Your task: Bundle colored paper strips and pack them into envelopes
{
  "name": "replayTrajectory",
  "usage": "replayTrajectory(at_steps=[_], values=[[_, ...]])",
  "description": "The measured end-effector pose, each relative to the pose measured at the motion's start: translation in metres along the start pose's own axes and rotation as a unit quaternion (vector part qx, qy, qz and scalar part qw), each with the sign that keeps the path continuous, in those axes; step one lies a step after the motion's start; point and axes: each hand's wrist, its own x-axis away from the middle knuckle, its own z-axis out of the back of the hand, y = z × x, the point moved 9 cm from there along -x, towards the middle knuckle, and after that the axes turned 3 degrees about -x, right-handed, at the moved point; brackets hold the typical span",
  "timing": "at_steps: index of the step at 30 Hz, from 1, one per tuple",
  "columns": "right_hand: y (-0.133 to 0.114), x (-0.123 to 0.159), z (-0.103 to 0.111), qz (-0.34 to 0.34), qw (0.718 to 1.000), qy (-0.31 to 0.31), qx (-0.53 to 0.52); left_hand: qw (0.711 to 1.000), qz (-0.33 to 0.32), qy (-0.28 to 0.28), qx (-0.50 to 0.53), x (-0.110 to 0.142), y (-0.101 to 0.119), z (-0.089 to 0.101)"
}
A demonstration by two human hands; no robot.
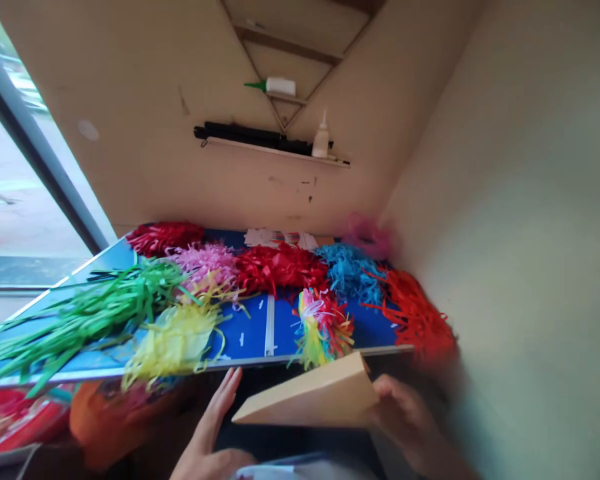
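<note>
A tan cardboard box (310, 398), tilted, is held in front of me below the table's front edge. My right hand (405, 413) grips its right end, with the thumb and part of the fingers in sight and somewhat blurred. My left hand (215, 433) is open to the left of the box, its fingers straight and pointing up, apart from the box. Just beyond the box, a multicoloured bundle of shredded strips (320, 327) lies at the edge of the blue table (250, 333).
Across the table lie green strips (110, 300), yellow strips (180, 333), red strips (280, 267), blue strips (350, 270) and orange-red strips (415, 310). A wall shelf holds a white bottle (321, 139). A red container (20, 420) stands low at left. A wall (540, 267) bounds the right.
</note>
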Motion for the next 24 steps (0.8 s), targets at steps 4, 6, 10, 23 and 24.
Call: replayTrajectory(at_steps=[4,6,10,23,24], values=[[0.030,0.022,0.006,-0.030,0.997,0.028,-0.062,0.997,-0.044,-0.056,-0.008,-0.006,0.039,-0.013],[0.027,0.018,0.016,-0.016,0.997,0.043,-0.056,0.997,-0.048,-0.061,-0.004,-0.016,0.045,-0.022],[-0.048,0.012,0.059,0.170,0.953,0.220,0.117,0.994,-0.024,-0.110,0.016,-0.029,0.041,-0.048],[-0.116,-0.057,-0.056,0.295,0.886,-0.201,0.297,0.987,-0.014,-0.159,0.010,-0.044,0.057,-0.063],[-0.115,-0.055,-0.055,0.310,0.886,-0.185,0.290,0.986,-0.004,-0.166,0.023,-0.044,0.057,-0.063]])
